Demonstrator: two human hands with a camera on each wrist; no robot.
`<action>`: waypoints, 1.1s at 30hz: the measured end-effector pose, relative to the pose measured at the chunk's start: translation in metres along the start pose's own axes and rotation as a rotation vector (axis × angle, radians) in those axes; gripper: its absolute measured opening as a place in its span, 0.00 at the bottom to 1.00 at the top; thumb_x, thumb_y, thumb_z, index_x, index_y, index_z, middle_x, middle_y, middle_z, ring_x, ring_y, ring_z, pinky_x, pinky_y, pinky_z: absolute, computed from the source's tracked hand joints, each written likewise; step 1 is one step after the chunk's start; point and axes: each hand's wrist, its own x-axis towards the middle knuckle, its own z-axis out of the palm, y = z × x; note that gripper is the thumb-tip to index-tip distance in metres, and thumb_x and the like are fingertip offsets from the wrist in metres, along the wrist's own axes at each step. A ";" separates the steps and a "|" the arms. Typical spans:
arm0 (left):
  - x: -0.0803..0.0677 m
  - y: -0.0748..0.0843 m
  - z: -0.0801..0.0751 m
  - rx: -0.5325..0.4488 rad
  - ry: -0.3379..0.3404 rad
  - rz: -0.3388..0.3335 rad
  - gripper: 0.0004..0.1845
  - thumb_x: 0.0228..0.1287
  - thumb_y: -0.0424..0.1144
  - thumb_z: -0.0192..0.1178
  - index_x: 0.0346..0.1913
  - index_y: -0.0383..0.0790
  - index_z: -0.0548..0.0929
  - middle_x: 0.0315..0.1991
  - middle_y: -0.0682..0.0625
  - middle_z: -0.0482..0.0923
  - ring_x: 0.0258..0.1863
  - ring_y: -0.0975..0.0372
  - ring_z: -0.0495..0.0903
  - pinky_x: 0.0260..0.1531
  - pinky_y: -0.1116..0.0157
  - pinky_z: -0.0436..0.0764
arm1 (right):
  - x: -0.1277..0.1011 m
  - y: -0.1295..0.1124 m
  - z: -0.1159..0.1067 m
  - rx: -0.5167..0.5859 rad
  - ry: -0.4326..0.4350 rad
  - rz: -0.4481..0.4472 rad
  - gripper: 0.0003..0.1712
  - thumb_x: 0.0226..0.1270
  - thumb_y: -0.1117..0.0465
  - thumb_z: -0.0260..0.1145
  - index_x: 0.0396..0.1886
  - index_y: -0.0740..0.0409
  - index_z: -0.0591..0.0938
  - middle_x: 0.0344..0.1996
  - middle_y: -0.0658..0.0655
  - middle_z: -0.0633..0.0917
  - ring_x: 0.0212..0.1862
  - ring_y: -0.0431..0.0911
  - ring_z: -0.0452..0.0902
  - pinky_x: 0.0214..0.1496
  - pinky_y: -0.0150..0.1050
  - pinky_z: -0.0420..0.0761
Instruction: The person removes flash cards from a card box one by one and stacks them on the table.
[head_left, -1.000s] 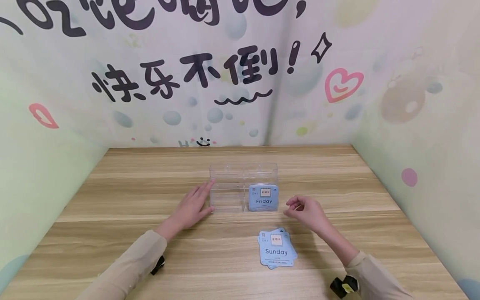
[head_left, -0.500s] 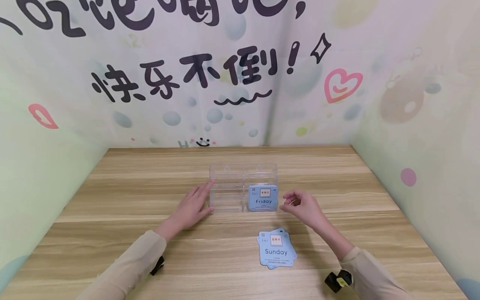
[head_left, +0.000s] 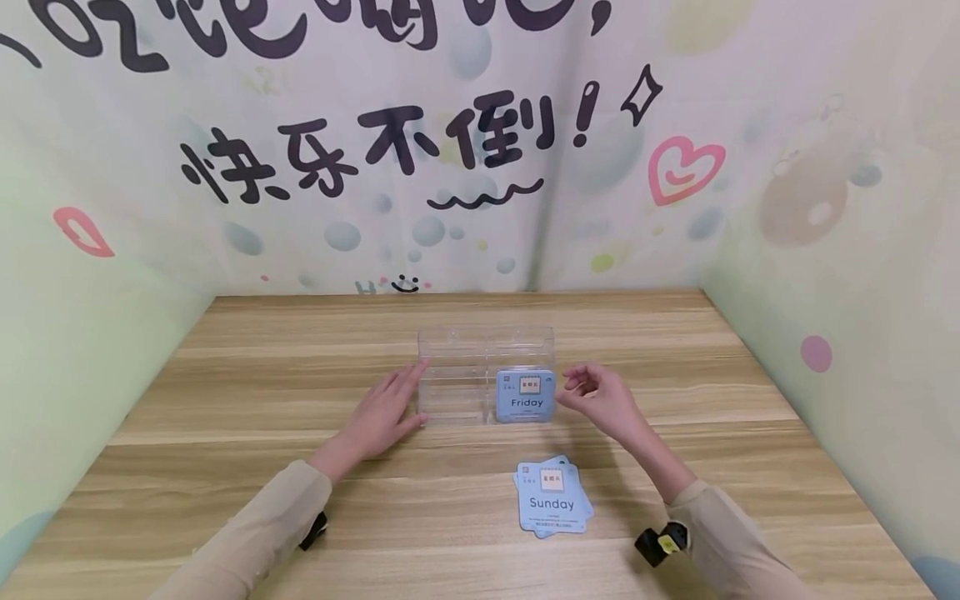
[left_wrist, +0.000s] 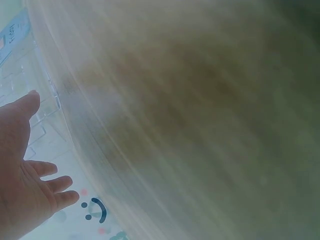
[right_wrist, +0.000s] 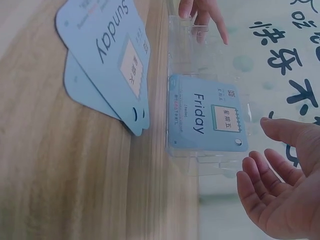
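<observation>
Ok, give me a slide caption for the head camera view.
Left hand touches clear plastic organizer holding blue Friday card; right hand empty beside it.

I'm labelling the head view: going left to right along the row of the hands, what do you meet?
Left hand → clear plastic card holder → blue "Friday" card standing in its right half → right hand.

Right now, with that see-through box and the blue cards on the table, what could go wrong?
The clear box looks light; only the left hand touches its side, so a nudge from the right hand might slide it. The Friday card leans in the front slot and could tip. The Sunday pile is fanned, so two cards might lift together.
</observation>
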 end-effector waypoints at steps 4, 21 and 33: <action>0.000 0.001 -0.002 0.001 -0.001 -0.001 0.44 0.60 0.48 0.58 0.72 0.45 0.42 0.64 0.34 0.58 0.61 0.42 0.60 0.60 0.46 0.59 | 0.005 0.001 0.003 0.014 0.009 -0.021 0.21 0.49 0.66 0.71 0.43 0.72 0.78 0.31 0.60 0.81 0.32 0.46 0.75 0.34 0.30 0.77; -0.001 0.001 -0.003 0.003 -0.002 -0.004 0.44 0.61 0.48 0.58 0.72 0.44 0.43 0.64 0.33 0.58 0.61 0.41 0.60 0.60 0.45 0.59 | 0.018 0.006 0.014 -0.003 0.028 -0.081 0.18 0.48 0.69 0.71 0.41 0.69 0.78 0.31 0.61 0.80 0.32 0.47 0.76 0.32 0.30 0.77; 0.000 0.004 -0.005 -0.023 -0.046 -0.044 0.44 0.62 0.49 0.56 0.72 0.46 0.41 0.67 0.35 0.55 0.63 0.40 0.56 0.60 0.43 0.57 | 0.021 0.010 0.020 0.013 0.073 -0.079 0.14 0.48 0.71 0.70 0.37 0.69 0.80 0.29 0.61 0.81 0.29 0.45 0.74 0.30 0.28 0.75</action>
